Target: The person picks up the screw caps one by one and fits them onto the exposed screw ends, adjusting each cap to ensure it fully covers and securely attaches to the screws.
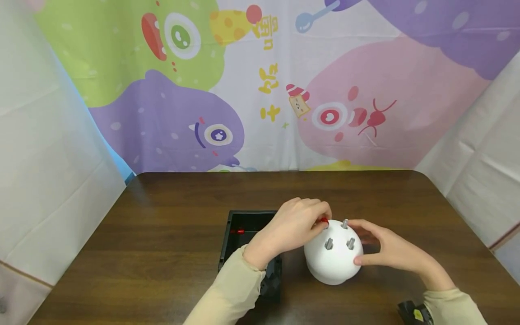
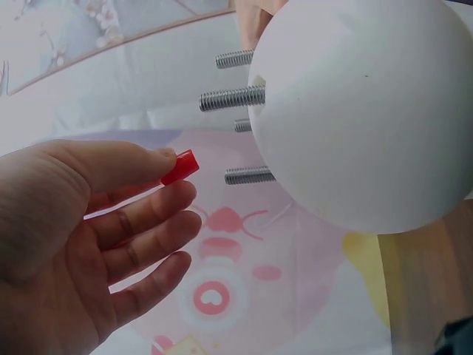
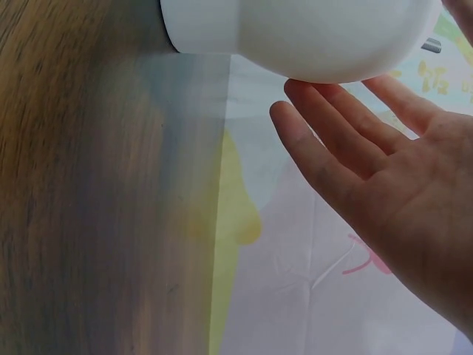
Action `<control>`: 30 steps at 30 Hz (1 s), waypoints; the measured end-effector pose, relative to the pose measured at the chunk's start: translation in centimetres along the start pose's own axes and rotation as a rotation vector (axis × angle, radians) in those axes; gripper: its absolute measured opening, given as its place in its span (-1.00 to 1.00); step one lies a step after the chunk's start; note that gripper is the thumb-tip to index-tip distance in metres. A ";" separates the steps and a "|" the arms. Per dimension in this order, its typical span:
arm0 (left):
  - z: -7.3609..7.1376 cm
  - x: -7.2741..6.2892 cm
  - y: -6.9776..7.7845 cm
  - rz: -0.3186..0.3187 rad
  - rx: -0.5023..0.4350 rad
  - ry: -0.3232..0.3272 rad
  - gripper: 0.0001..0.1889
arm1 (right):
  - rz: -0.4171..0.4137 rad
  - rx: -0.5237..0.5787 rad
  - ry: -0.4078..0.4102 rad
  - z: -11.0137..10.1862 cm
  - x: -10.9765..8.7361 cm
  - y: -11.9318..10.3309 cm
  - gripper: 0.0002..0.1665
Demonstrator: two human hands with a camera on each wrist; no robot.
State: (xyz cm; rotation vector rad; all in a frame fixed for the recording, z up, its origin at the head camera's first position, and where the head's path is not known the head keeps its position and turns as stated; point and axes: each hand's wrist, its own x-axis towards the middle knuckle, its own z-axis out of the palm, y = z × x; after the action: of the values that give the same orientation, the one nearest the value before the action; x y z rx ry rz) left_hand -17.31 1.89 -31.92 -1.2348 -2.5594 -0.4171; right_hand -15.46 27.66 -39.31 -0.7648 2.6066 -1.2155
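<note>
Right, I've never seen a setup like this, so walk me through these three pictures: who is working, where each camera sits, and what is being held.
There is no machine here: a person works with two bare hands. The wide picture comes from a head-worn camera looking forward and down; the other two come from cameras on the left and right wrists.

On the brown table stands a rounded white dome with threaded metal studs sticking out. To its left is a black tray with a red object inside. A cartoon-printed cloth hangs behind.

The left hand pinches a small red piece; its wrist view shows a gap between that piece and the studs. The right hand holds the dome's side with thumb and fingers.
</note>
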 end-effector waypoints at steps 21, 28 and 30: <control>0.4 1.5 0.6 0.047 -0.104 -0.045 -0.91 | -0.009 0.024 -0.020 -0.1 0.0 0.2 -0.16; 0.7 1.9 0.8 0.049 -0.105 -0.052 -0.91 | -0.025 0.020 -0.010 -0.1 0.0 0.2 -0.15; 0.8 2.0 0.8 0.049 -0.102 -0.053 -0.90 | -0.026 0.018 -0.009 -0.1 0.0 0.2 -0.15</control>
State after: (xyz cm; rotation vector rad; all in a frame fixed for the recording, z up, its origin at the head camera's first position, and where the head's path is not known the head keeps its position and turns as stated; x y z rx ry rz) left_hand -17.95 4.08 -31.80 -1.3583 -2.5744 -0.5167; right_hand -15.61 27.80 -39.45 -0.8018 2.5828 -1.2387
